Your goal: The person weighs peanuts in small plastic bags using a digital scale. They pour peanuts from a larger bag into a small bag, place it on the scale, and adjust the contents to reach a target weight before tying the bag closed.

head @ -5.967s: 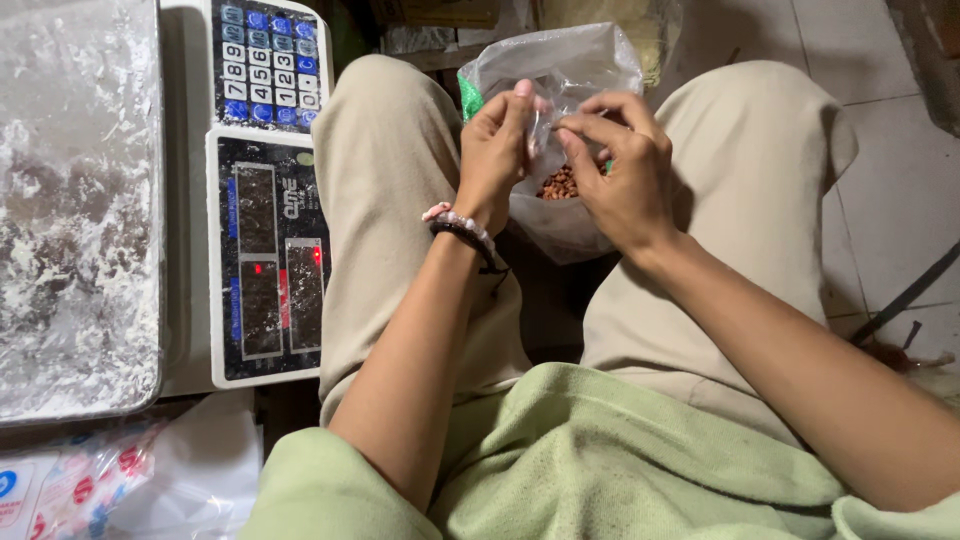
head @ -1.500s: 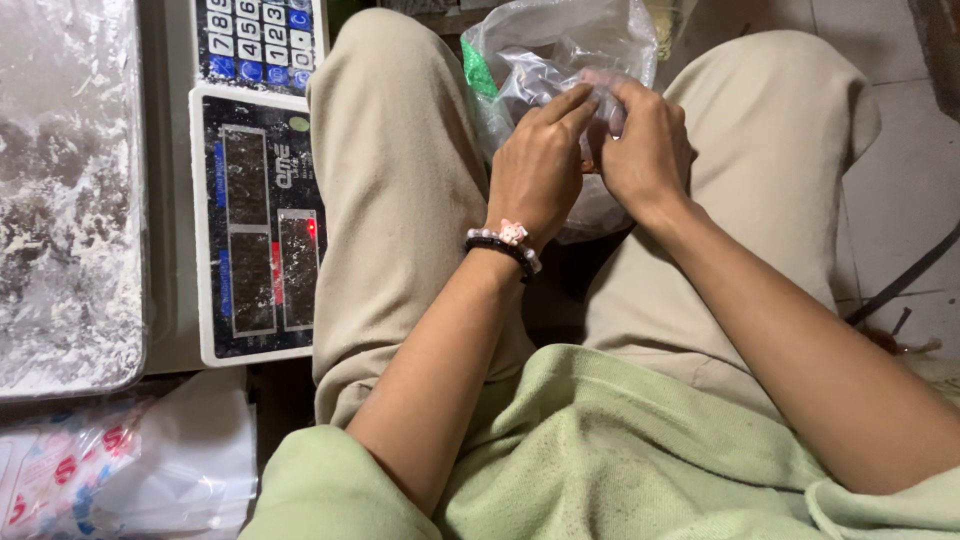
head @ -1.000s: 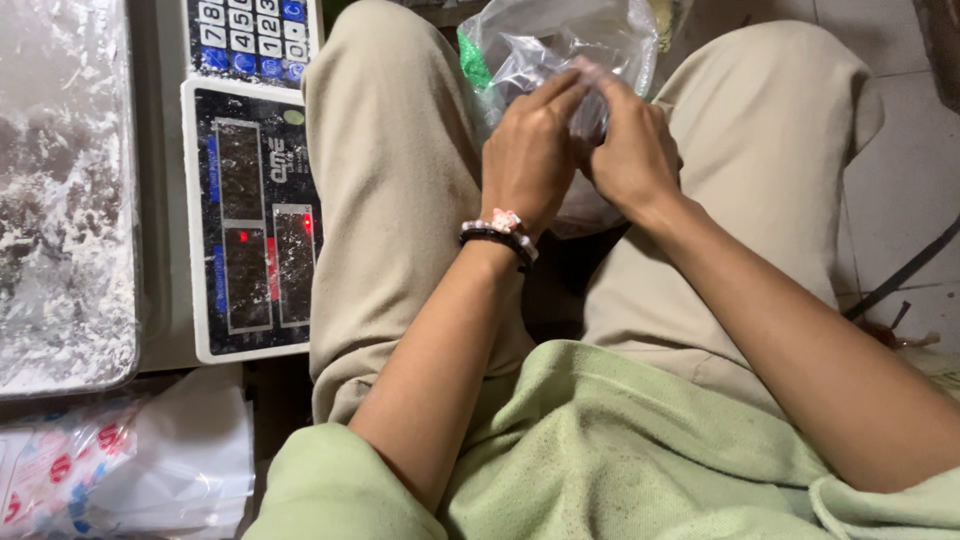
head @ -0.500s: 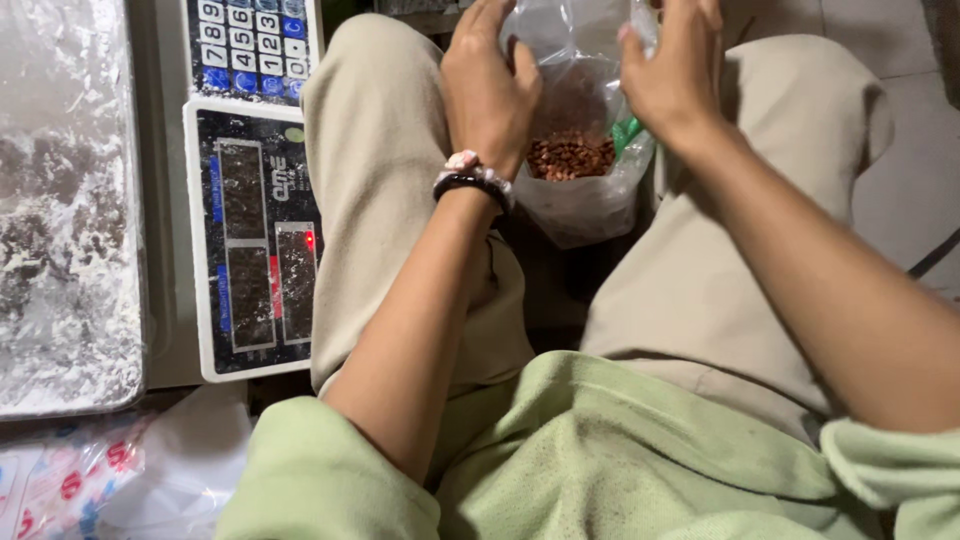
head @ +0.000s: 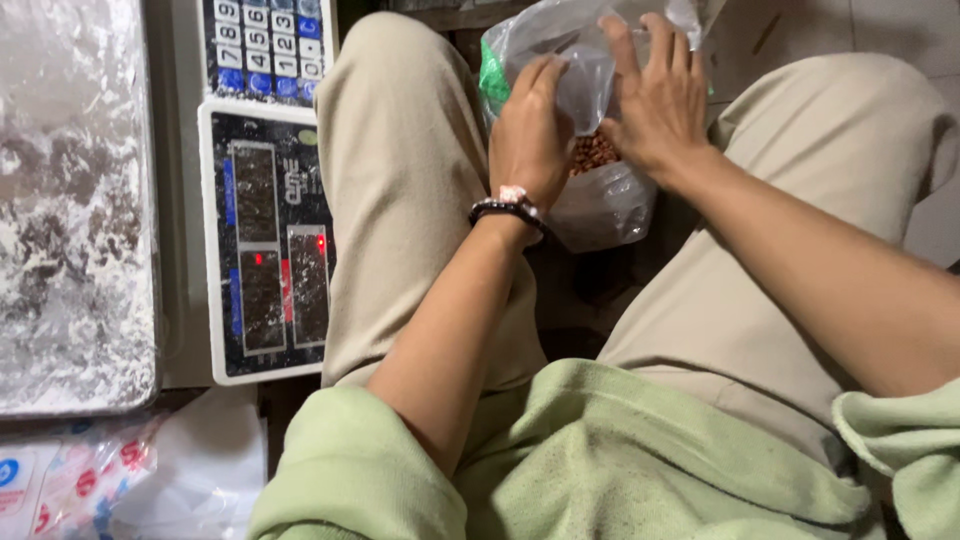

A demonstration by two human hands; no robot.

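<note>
Left hand (head: 530, 125) fingers curled together, pinching the near-left side of the clear plastic bag (head: 600, 195); right hand (head: 655, 95) fingers slightly spread and pressed flat against the bag's upper right wall, thumb toward the opening. Whether the right fingertips actually pinch the film or only press on it cannot be told from this angle. Bag sits between the knees, hanging in the gap between the two tan-trousered thighs (head: 400, 190), a small load of reddish-brown kernels (head: 593, 152), likely peanuts, pooled at the bottom. Judged handling: thin, limp, slippery film, no stiffness of its own; weight low and all at the base, so the bag sags and swings; contents loose and would spill if the mouth tips. Best hold looks like the gathered film near the mouth, above the load, or a cupped palm under the base. A green patch (head: 492, 82) shows on the bag's left edge. Black beaded bracelet (head: 508, 208) on the left wrist. To the left, a digital weighing scale (head: 262, 250) with keypad, its dusty steel platter (head: 70, 200) beside it; printed plastic wrappers (head: 90, 480) below. Thighs crowd the bag on both sides.
</note>
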